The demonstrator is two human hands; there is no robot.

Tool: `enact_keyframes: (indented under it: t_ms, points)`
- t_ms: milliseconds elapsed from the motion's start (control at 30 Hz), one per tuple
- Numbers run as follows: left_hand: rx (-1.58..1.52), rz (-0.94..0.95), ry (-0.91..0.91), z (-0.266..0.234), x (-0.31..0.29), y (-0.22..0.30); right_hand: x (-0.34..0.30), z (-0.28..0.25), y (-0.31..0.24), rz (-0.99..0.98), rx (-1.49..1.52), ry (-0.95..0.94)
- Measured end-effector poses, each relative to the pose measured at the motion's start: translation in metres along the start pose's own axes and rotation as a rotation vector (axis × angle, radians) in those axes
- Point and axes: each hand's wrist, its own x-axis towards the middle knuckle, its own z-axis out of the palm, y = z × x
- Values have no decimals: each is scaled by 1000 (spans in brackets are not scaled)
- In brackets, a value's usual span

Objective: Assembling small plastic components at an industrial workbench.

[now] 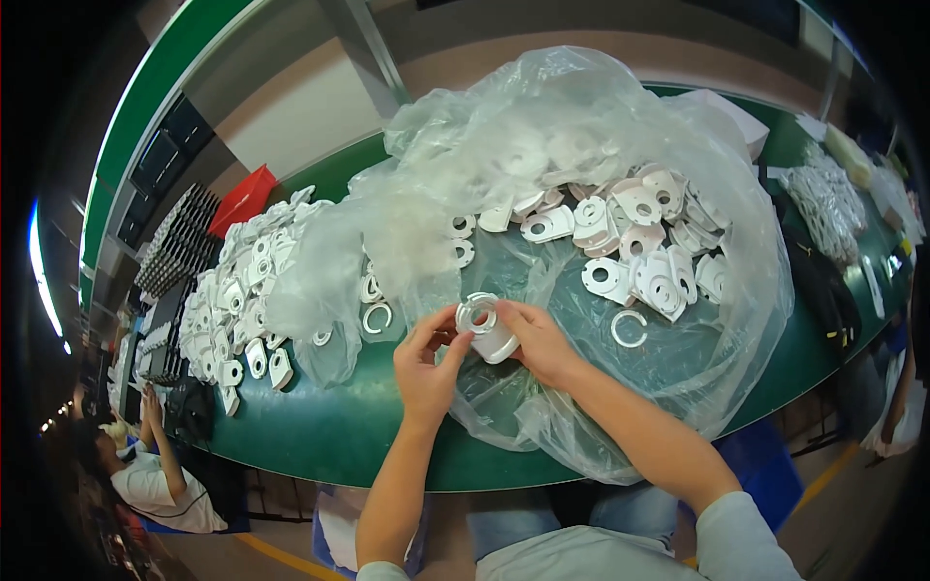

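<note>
Over the front of the green table, my two hands meet at one white plastic part (496,345) with a rounded end and a round hole. My right hand (539,341) grips its right side with thumb and fingers. A white ring (465,315) lies over the hole, and the fingers of my left hand (426,360) pinch its left edge. Whether the ring is seated in the part, I cannot tell. Around the hands spreads a clear plastic bag (581,426). A loose open-ended ring (629,328) lies to the right, and another open-ended ring (375,318) to the left.
Beyond my hands, several similar white parts (639,204) spill from the bag's mouth. A large heap of white parts (232,300) covers the table's left side, near a red bin (242,200) and stacked dark trays (177,240). A seated person (165,489) works at far left.
</note>
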Motion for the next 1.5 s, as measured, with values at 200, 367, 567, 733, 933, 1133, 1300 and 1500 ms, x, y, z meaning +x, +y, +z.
enact_keyframes:
  t_ms: [200, 367, 567, 733, 933, 1133, 1300, 1500]
  points:
    - [20, 48, -30, 1, -2, 6, 0, 4, -1, 15, 101, 6]
    - [-8, -17, 0, 1, -2, 6, 0, 2, 1, -43, 80, 27]
    - [2, -64, 7, -1, -1, -1, -2, 2, 2, -200, -57, -24]
    - [-33, -91, 18, 1, -2, -2, -8, 12, -3, -245, -147, -43]
    - [-20, -117, 27, 2, -3, -2, -7, 10, -1, -266, -202, -27]
    - [-126, -191, -24, 2, -4, 1, -6, 10, 1, -301, -192, 22]
    - [99, -57, -14, 8, -2, 10, -4, 7, 0, -300, -267, 51]
    - [286, 131, -80, -2, 2, 8, -10, 13, -5, -248, -393, 57]
